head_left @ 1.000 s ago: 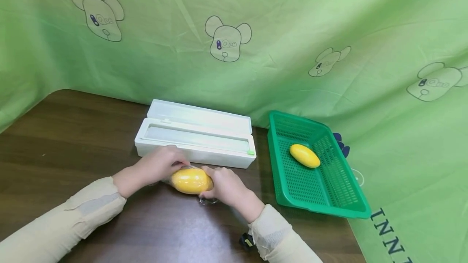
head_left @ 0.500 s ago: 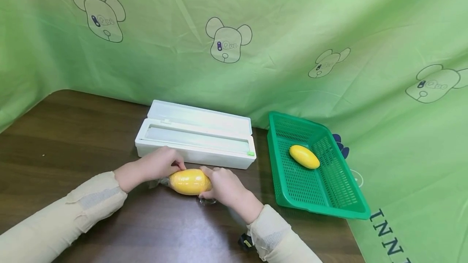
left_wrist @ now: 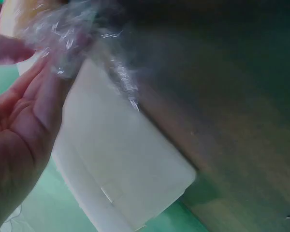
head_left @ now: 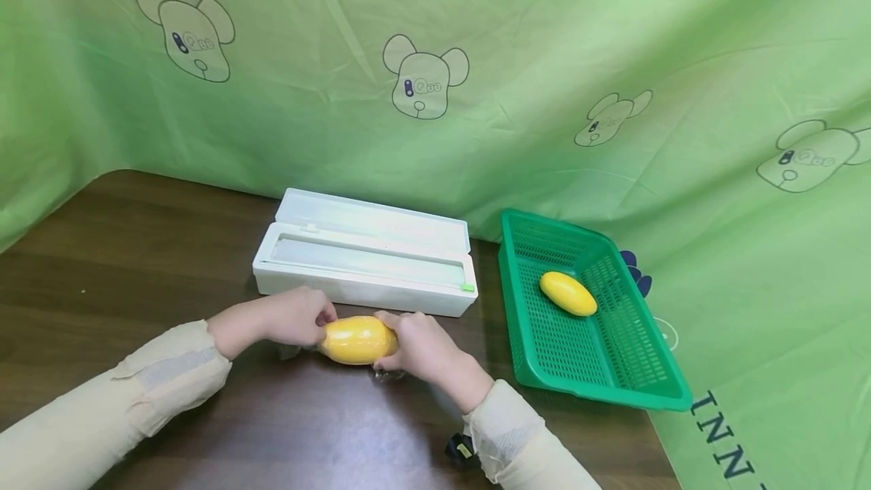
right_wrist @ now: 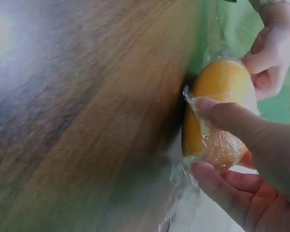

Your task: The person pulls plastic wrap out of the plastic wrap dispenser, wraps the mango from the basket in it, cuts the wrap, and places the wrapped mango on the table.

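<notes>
A yellow oval fruit (head_left: 356, 340) wrapped in clear cling film (left_wrist: 70, 36) sits just in front of the white box. My right hand (head_left: 422, 348) grips its right end, thumb and fingers on either side, as the right wrist view shows closely. At the fruit's left end my left hand (head_left: 297, 316) pinches the gathered film with curled fingers. Loose film trails beyond both ends of the fruit. Behind stands a long white cling film dispenser (head_left: 367, 293), its lid raised. A second yellow oval fruit (head_left: 568, 293) lies in the green basket (head_left: 510, 308) to the right.
The dark brown wooden table (head_left: 170, 248) carries everything. A green printed cloth (head_left: 306, 97) hangs behind it and at the right. A small black object (head_left: 461, 448) lies beside my right sleeve.
My left hand has shifted from the top of the fruit to its left end and slightly down, onto the film. My right hand keeps its hold in nearly the same place.
</notes>
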A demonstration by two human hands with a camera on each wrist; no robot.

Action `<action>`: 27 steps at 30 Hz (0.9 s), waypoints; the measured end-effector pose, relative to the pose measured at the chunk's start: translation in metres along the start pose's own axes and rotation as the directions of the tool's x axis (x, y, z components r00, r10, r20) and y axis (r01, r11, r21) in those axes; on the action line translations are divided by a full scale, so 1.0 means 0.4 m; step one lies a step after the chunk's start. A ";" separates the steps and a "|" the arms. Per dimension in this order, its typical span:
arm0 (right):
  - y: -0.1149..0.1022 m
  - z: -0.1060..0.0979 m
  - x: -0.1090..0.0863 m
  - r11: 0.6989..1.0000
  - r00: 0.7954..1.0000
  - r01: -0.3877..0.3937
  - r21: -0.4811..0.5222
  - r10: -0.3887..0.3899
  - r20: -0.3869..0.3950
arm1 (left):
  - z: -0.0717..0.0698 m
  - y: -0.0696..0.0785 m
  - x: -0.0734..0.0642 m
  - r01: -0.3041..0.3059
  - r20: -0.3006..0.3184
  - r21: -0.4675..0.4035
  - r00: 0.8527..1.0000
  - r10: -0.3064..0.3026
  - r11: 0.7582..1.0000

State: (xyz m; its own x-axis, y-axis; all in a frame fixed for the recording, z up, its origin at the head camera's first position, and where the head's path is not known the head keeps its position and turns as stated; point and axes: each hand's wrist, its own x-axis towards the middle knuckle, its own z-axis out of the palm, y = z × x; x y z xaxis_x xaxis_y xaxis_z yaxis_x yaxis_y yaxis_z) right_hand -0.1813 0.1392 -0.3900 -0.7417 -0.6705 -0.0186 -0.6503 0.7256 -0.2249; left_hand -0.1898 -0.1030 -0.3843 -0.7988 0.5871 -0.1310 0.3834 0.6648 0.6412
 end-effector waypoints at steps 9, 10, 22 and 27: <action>0.009 0.022 -0.005 0.998 0.998 -0.056 0.024 0.056 0.004 | 0.008 -0.004 0.008 -0.031 0.044 -0.001 0.999 0.031 1.000; 0.010 0.025 -0.005 0.998 0.998 -0.056 0.016 0.056 0.005 | 0.008 -0.005 0.009 -0.039 0.047 0.001 0.998 0.039 0.999; 0.027 0.042 -0.009 0.999 0.996 0.016 -0.032 -0.019 -0.089 | -0.007 -0.027 0.005 -0.127 0.076 -0.090 0.988 0.134 0.988; 0.039 0.034 -0.014 0.991 0.968 0.127 -0.037 -0.132 -0.215 | -0.026 -0.034 -0.003 -0.141 0.096 -0.245 0.981 0.168 0.959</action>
State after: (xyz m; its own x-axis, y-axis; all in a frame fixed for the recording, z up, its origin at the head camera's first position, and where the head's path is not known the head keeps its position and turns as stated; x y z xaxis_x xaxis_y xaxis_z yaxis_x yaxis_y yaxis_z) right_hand -0.1852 0.1521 -0.4068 -0.6672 -0.7114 0.2210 -0.7449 0.6399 -0.1889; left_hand -0.1989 -0.1176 -0.3849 -0.6748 0.7321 -0.0931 0.3667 0.4422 0.8185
